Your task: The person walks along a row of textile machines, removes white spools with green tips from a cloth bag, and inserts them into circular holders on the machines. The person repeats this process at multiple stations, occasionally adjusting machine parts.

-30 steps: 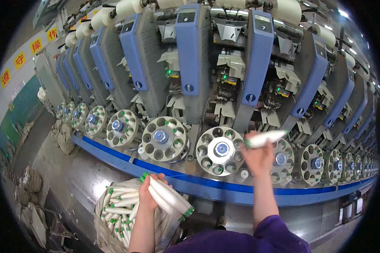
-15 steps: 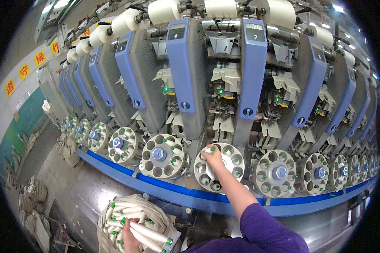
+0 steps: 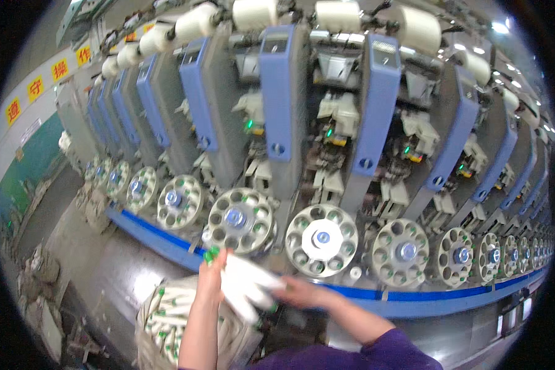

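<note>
A bundle of several white yarn bobbins (image 3: pixel 246 282) with green ends is in my left hand (image 3: pixel 210 276), fingers closed round it near the green tips. My right hand (image 3: pixel 299 291) meets the other end of the bundle, its fingers closed on the end of one bobbin, though motion blurs them. Just beyond my hands stands a round bobbin magazine (image 3: pixel 295 248) with a white centre disc and a ring of pockets. Below my left forearm sits a cloth sack (image 3: pixel 143 327), filled with more white, green-ended bobbins.
A winding machine runs across the view, with blue-fronted units (image 3: pixel 276 92), white yarn packages (image 3: pixel 256 13) on top and a row of round magazines (image 3: pixel 401 251). A blue rail (image 3: pixel 407 303) borders its front. Other sacks (image 3: pixel 38 266) lie on the floor at left.
My right hand has left the magazine and come down left to the bobbins. My left hand has lifted its bundle up from over the sack. The view has shifted slightly.
</note>
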Tool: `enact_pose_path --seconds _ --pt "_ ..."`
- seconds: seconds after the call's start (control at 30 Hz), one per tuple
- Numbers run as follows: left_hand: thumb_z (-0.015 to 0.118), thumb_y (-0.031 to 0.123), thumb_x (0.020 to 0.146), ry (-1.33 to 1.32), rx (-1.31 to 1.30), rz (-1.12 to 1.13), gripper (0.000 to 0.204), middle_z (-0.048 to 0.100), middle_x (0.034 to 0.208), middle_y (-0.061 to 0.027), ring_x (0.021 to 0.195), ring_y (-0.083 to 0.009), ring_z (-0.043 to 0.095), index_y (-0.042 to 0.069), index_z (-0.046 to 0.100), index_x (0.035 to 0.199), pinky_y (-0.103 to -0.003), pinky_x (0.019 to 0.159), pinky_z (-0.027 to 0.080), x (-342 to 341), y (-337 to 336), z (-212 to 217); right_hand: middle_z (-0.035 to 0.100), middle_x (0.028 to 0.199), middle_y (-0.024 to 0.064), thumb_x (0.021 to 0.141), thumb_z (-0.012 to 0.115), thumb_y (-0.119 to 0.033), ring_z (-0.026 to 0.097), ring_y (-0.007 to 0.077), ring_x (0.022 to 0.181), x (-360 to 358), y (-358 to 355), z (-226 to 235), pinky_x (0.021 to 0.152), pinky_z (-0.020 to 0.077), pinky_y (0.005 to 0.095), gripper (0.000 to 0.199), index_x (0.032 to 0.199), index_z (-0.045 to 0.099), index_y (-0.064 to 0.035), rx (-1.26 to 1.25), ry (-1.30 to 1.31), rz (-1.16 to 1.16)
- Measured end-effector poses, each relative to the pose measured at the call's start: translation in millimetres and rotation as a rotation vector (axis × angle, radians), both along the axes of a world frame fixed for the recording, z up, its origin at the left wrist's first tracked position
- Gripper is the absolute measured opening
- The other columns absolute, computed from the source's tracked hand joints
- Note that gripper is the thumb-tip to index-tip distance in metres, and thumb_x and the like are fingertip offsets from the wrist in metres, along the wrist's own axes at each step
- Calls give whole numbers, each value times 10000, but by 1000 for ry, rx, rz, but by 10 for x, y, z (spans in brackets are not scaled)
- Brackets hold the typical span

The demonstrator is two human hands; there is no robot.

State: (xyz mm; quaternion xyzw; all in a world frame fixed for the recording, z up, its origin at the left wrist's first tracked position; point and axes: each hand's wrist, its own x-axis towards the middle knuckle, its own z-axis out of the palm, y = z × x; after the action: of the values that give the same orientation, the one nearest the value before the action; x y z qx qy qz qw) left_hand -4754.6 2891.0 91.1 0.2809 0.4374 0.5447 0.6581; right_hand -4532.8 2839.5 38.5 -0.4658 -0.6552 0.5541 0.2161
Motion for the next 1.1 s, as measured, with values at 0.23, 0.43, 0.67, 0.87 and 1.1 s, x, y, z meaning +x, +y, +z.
enact_pose_path --seconds 0.23,0.43,0.67,0.87,1.1 --pt "591 268 890 -303 66 4 255 602 868 -76 761 -183 592 29 571 980 -340 683 506 -25 137 -281 349 497 -66 924 485 -333 318 66 386 1181 -261 -313 343 261 219 353 622 434 -158 -309 876 -612" --pt "598 282 885 -327 48 28 274 601 883 -81 802 -191 593 34 566 996 -345 720 503 100 113 -314 482 675 -66 908 502 -230 337 17 477 1534 -159 46 396 227 181 156 789 510 -130 100 1095 -1457" --pt "606 297 878 -354 51 100 295 595 926 -84 852 -205 586 34 565 1004 -360 772 494 367 175 -399 605 1091 78 852 602 -249 571 222 993 699 152 -456 880 431 419 330 1113 575 -49 -297 855 -482" --pt "597 306 883 -371 29 160 301 583 941 -79 866 -212 580 34 561 1007 -373 793 488 412 147 -405 499 618 8 892 477 -93 504 118 576 2295 93 -156 601 451 262 101 806 527 -70 -15 1443 -981" --pt "577 324 892 -352 3 94 330 578 944 -91 892 -222 573 34 534 1043 -383 808 480 787 223 -382 494 699 -29 826 648 -231 485 102 591 1189 496 -41 488 389 269 192 944 558 -110 -361 549 -210"
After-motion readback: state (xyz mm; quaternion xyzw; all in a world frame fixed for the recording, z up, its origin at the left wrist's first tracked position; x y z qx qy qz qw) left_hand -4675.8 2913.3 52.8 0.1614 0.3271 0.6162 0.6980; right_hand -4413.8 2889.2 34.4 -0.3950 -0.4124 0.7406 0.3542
